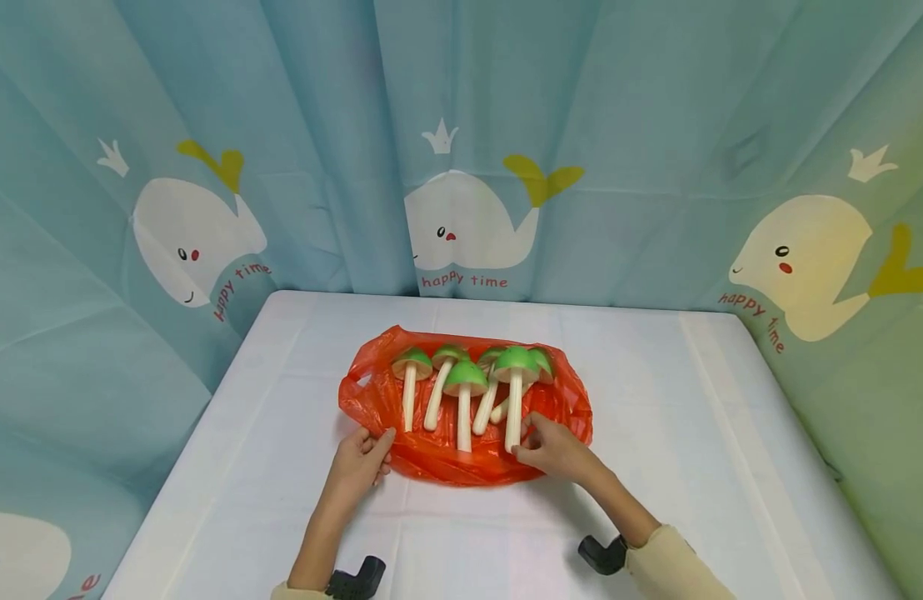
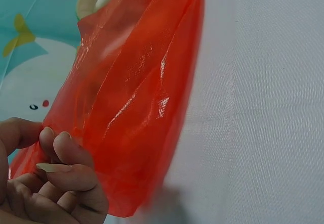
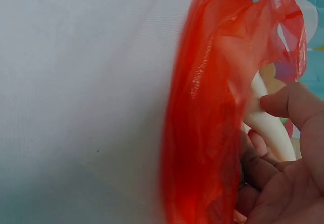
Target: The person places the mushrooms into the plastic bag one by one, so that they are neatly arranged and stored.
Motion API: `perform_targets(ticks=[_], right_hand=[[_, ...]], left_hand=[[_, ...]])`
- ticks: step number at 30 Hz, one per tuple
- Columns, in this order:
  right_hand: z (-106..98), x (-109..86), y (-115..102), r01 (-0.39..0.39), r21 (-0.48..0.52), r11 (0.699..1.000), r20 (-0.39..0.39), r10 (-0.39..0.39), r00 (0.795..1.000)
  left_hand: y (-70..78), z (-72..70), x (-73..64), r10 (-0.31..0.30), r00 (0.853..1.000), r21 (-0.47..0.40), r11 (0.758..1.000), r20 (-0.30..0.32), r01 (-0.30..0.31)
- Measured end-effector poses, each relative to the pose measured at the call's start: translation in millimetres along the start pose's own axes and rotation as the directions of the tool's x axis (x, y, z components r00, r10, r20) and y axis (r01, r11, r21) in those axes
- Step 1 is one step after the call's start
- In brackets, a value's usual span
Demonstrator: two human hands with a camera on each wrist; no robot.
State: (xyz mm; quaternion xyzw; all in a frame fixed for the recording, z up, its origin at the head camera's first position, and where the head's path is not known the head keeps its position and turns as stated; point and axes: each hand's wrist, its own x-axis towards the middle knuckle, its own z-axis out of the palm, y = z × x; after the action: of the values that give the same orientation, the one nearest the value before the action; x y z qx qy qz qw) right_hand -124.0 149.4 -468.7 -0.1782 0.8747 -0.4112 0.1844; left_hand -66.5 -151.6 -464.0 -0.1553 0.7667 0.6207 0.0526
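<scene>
A red plastic bag (image 1: 461, 471) lies spread on the table with its mouth open. Several model mushrooms (image 1: 464, 408) with green caps and pale stems lie in it side by side, caps toward the back. My left hand (image 1: 356, 463) pinches the bag's near left edge between thumb and finger; the thin film (image 2: 136, 92) stretches away from those fingertips in the left wrist view. At the bag's right side, my right hand (image 1: 557, 450) holds the rightmost front mushroom (image 1: 515, 404) low on its stem. In the right wrist view the stem (image 3: 271, 128) passes between thumb and fingers, which the bag partly hides.
The table (image 1: 679, 467) has a white cloth over it. Behind and at both sides hangs a blue-green curtain (image 1: 641, 125) printed with whales, close to the table's edges. Each wrist wears a black camera mount (image 1: 602, 555).
</scene>
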Motion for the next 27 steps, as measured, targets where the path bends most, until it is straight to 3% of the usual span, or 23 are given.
perform_targets(ticks=[7,15,21,27], right_hand=[[0,-0.9,0,0.005,-0.063,0.998,0.053,-0.002,0.999],[6,1.1,0,-0.034,-0.150,0.988,-0.055,0.026,0.998],[3,-2.2,-6,0.027,-0.274,0.961,-0.007,-0.030,1.000],[2,-13.6,-9,0.106,-0.304,0.947,-0.021,-0.118,0.993]], left_hand=[[-1.6,0.3,1.4,0.005,1.000,0.008,1.000,0.001,-0.005],[-1.3,1.1,-1.6,0.008,1.000,0.003,1.000,0.018,-0.008],[0.6,1.2,-1.4,-0.013,1.000,0.013,1.000,0.023,0.013],[-0.2,0.6,-3.1,0.004,1.000,0.022,1.000,0.019,-0.005]])
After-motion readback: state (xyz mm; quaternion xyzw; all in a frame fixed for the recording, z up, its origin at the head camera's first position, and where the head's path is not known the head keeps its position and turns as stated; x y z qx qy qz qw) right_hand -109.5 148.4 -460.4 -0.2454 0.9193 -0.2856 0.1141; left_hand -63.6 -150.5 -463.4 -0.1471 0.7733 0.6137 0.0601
